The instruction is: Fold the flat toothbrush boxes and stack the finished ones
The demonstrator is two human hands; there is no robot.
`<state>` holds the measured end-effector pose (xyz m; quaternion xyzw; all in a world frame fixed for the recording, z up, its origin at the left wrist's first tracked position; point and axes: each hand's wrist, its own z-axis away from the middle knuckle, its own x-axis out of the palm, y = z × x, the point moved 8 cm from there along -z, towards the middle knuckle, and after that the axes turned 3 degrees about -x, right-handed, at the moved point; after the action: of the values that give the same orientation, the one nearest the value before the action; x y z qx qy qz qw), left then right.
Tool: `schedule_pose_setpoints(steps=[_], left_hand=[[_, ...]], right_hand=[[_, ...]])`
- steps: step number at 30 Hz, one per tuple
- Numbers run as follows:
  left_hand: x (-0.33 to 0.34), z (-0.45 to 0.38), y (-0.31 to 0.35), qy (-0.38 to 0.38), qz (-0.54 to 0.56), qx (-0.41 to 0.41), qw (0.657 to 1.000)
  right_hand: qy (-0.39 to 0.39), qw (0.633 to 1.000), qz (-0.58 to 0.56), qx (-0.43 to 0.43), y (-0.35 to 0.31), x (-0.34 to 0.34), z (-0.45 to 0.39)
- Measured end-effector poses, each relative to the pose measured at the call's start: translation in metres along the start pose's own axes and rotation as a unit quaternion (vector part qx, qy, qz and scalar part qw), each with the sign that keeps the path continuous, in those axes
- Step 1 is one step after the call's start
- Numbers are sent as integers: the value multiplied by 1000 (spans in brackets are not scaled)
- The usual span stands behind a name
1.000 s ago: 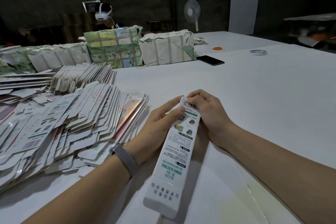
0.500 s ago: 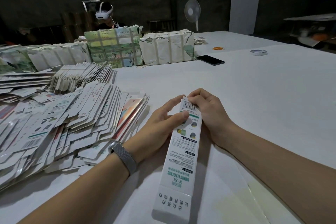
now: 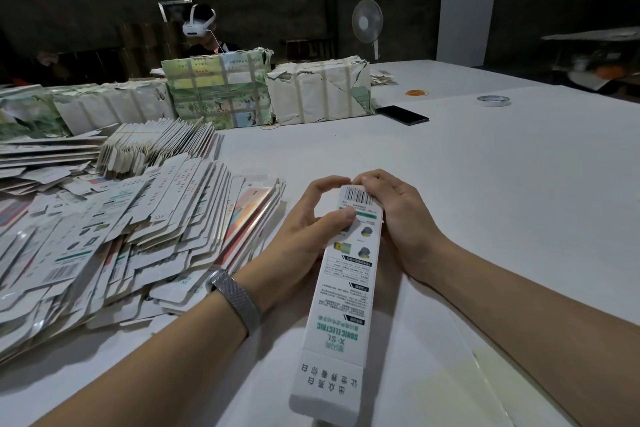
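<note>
A long white toothbrush box (image 3: 341,302) with green print and a barcode lies lengthwise in front of me, its near flap sticking out toward me. My left hand (image 3: 304,236) grips its far part from the left, thumb pressed on the printed face and index finger curled over the far end. My right hand (image 3: 398,215) grips the far end from the right, fingertips curled over the barcode edge. A big heap of flat boxes (image 3: 114,236) covers the table to my left.
Wrapped paper bundles (image 3: 318,94) stand in a row at the back, a person wearing a headset behind them. A black phone (image 3: 401,114), a tape roll (image 3: 493,100) and an orange rubber band (image 3: 417,92) lie on the white table (image 3: 485,201). A fan (image 3: 367,22) stands beyond.
The box has swung a little so its near end points more to the right and closer to me. Both hands have stayed at its far end, fingers curling tighter over it.
</note>
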<state>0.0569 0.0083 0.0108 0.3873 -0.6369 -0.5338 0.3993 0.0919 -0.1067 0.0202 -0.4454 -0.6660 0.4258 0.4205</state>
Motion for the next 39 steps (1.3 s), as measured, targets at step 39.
schedule_pose_setpoints(steps=[39], left_hand=[[-29,-11,-13,173,42,21,984]], right_hand=[[-101,804,585,-17,-32,4,23]])
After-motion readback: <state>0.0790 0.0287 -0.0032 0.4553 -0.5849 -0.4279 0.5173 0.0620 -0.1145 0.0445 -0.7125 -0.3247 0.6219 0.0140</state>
